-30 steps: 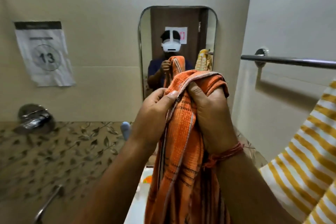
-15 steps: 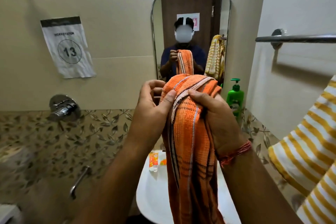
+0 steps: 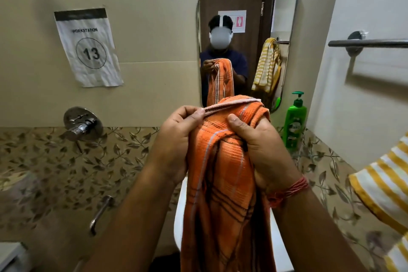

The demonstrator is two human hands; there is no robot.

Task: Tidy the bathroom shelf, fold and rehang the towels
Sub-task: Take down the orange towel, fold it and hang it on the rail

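Looks like early days: both hands hold the orange towel (image 3: 223, 174) over the sink (image 3: 178, 216), left hand (image 3: 176, 139) pinching its hem, right hand (image 3: 258, 146) wrapped in a bunch. Nothing folded yet, towel bar (image 3: 371, 43) bare, striped towel (image 3: 384, 187) waiting.

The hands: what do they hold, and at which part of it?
Both hold the orange towel. The left hand pinches its pale top hem; the right hand grips the bunched cloth just below the top.
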